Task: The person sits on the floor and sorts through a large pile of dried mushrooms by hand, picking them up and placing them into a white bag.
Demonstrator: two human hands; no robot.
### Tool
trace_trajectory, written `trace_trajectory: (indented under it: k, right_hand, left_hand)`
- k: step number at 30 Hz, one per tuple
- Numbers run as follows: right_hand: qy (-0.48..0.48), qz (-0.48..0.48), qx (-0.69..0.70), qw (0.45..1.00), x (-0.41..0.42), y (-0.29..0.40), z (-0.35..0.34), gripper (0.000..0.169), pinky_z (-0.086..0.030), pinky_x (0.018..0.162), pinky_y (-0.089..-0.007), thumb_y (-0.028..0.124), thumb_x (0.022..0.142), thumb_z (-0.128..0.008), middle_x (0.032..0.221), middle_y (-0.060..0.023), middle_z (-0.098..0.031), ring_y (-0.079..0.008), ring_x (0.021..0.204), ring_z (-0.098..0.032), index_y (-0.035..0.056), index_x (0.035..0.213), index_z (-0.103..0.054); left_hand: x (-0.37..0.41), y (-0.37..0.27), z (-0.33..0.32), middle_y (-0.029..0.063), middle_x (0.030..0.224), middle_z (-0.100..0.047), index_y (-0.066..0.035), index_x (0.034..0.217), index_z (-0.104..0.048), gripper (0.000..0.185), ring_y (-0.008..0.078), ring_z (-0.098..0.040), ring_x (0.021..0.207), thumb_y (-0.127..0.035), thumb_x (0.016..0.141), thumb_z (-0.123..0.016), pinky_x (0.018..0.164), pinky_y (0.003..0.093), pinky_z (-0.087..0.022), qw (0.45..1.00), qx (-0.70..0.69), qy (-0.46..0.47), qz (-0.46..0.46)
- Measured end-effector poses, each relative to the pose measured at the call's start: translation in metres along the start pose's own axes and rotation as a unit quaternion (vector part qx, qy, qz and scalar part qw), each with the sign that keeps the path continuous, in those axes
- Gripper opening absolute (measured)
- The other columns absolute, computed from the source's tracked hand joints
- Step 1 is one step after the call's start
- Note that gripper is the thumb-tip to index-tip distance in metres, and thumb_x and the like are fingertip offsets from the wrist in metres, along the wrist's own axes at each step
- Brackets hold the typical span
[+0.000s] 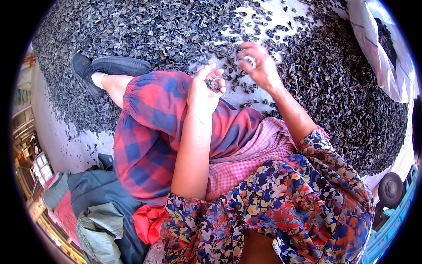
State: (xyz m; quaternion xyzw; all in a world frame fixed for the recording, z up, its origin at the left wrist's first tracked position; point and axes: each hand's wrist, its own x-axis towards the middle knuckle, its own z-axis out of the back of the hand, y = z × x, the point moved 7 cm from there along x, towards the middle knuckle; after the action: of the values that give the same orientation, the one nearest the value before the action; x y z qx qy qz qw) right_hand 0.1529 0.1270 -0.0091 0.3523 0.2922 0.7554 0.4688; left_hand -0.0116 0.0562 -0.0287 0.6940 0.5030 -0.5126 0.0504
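Observation:
My left hand is raised palm up over my lap, its fingers curled around a few dark, crinkled dried pieces that look like wood ear fungus. To its right, my right hand hovers over the sheet, blurred, with thumb and fingers bent into a ring. Whether anything small is pinched there cannot be made out. Below and around both hands, loose dried fungus pieces lie scattered on a white sheet. A dense greyish spread of them covers the far left, and a darker heap lies on the right.
A white woven sack with dark pieces inside lies at the upper right. My legs in checked trousers cross the sheet, ending in dark shoes. Crumpled cloths lie at lower left. A wheel and blue frame stand at lower right.

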Motion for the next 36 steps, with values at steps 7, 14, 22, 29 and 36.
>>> trace_trajectory:
  k: [7, 14, 22, 29, 36]
  right_hand:
    - [0.021, 0.000, -0.006, 1.000, 0.064, -0.006, -0.072, 0.029, -0.041, 0.096, -0.0415, 0.032, 0.084, -0.062, 0.118, -0.0103, -0.059, -0.0305, 0.114, -0.052, 0.0110, 0.104, -0.065]
    - [0.160, 0.137, -0.319, 0.924, 0.076, -0.001, -0.136, 0.057, -0.026, 0.104, -0.0552, 0.041, 0.083, -0.061, 0.147, -0.0053, -0.033, -0.0257, 0.137, -0.026, 0.0219, 0.134, -0.046]
    - [0.096, -0.010, -0.404, 0.910, -0.039, -0.077, 0.017, 0.063, -0.032, 0.098, -0.0541, 0.036, 0.076, -0.067, 0.145, -0.0148, -0.032, -0.0327, 0.132, -0.033, 0.0281, 0.135, -0.044]
    - [0.079, -0.070, -0.451, 0.886, -0.107, -0.040, 0.061, 0.038, -0.032, 0.097, -0.0515, 0.015, 0.072, -0.066, 0.136, -0.0148, -0.043, -0.0304, 0.126, -0.039, 0.0138, 0.110, -0.061]
    - [0.175, 0.174, -0.256, 0.935, -0.063, 0.025, -0.102, 0.042, -0.030, 0.102, -0.0538, 0.020, 0.081, -0.055, 0.139, -0.0101, -0.042, -0.0286, 0.131, -0.036, 0.0132, 0.122, -0.055]
  left_hand:
    - [-0.001, -0.001, -0.007, 0.0064, 0.086, -0.057, -0.005, 0.096, -0.057, 0.025, 0.0195, -0.050, 0.071, -0.029, 0.094, -0.050, 0.062, 0.0305, -0.040, 0.997, -0.047, 0.056, 0.010]
    - [-0.007, -0.007, -0.019, 0.0049, 0.085, -0.055, -0.006, 0.097, -0.057, 0.018, 0.0187, -0.050, 0.073, -0.022, 0.091, -0.054, 0.065, 0.0311, -0.041, 0.994, -0.055, 0.096, -0.008]
    - [-0.012, -0.007, -0.013, 0.0052, 0.086, -0.054, -0.007, 0.099, -0.058, 0.020, 0.0200, -0.050, 0.075, -0.026, 0.093, -0.054, 0.065, 0.0321, -0.042, 0.983, -0.093, 0.160, -0.025]
    - [-0.013, -0.011, -0.012, 0.0052, 0.086, -0.054, -0.007, 0.103, -0.058, 0.022, 0.0187, -0.048, 0.073, -0.026, 0.093, -0.054, 0.066, 0.0324, -0.041, 0.980, -0.114, 0.159, -0.044]
    - [-0.005, -0.009, -0.011, 0.0058, 0.088, -0.057, -0.006, 0.100, -0.058, 0.022, 0.0196, -0.051, 0.076, -0.027, 0.092, -0.055, 0.066, 0.0322, -0.042, 0.978, -0.117, 0.167, -0.031]
